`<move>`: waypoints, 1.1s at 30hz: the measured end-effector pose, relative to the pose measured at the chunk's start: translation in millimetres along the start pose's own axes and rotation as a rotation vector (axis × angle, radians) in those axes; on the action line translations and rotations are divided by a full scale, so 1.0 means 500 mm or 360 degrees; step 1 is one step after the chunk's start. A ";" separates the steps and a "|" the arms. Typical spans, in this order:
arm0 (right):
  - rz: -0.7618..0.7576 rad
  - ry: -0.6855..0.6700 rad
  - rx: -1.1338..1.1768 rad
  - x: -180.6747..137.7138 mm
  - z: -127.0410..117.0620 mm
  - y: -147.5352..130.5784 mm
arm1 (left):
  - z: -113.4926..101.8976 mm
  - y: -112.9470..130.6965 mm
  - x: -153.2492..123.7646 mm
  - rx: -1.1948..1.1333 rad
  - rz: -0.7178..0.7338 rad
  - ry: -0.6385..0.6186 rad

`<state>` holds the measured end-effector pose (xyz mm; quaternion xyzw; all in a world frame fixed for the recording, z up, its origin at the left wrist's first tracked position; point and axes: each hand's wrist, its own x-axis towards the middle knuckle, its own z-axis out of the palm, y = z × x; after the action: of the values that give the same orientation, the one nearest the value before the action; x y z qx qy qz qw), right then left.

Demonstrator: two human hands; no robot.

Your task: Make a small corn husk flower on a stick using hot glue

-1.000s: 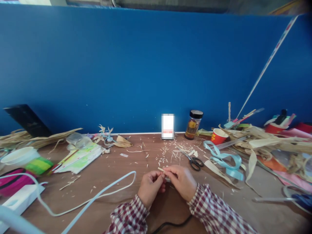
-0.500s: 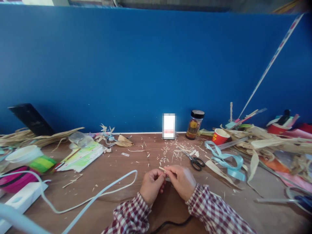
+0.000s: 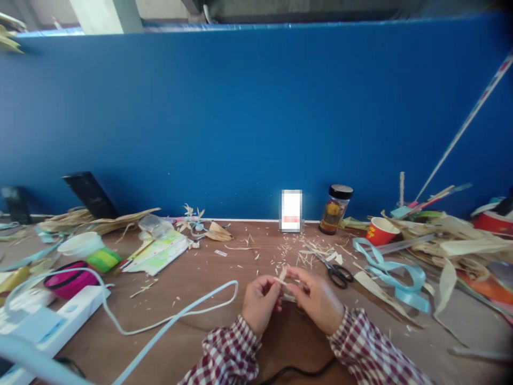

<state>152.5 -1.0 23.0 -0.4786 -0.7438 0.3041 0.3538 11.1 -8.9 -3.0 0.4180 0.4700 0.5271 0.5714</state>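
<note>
Close together over the near middle of the table, my hands meet at a small pale strip [image 3: 282, 275] that looks like dried corn husk. My left hand [image 3: 259, 303] pinches its lower end between thumb and forefinger. The thumb and fingertips of my right hand [image 3: 319, 300] close on the strip from the other side. A thin pale end sticks out sideways between the fingertips. Just beyond my right hand lie black-handled scissors [image 3: 340, 275], with cut slivers of husk [image 3: 308, 258] around the blades. Part of the strip is hidden behind my fingers.
A lidded jar [image 3: 335, 209] and a bright blurred-out screen [image 3: 292, 210] stand by the blue partition [image 3: 240, 117]. To the right are a red paper cup [image 3: 381, 231], blue ribbon [image 3: 412, 283] and husks [image 3: 460, 246]. A white cable [image 3: 180, 302] and power strip [image 3: 76, 315] lie left.
The view has swung left, so everything sits further right in the picture. Between my fingertips the strip now shows a broader upright end and a thin piece across it; my right fingers have opened slightly.
</note>
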 end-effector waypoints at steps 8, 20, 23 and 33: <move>-0.0067 -0.0022 -0.0108 0.000 0.003 -0.005 | 0.008 0.004 -0.014 0.0296 0.0039 -0.0109; -0.0109 0.0171 -0.0610 0.003 0.001 0.027 | 0.002 -0.002 -0.011 0.0295 0.0001 -0.0144; -0.0077 0.0341 -0.0827 0.008 -0.021 0.053 | 0.007 0.002 -0.013 0.0226 0.0007 -0.0098; -0.0548 0.0225 -0.1187 0.030 -0.019 0.159 | 0.009 -0.023 0.005 0.0116 -0.0058 0.0121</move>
<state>195.3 42.5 -31.3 -0.4623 -0.8460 -0.0832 0.2522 17.9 -7.4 -13.5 0.4096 0.5177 0.5146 0.5472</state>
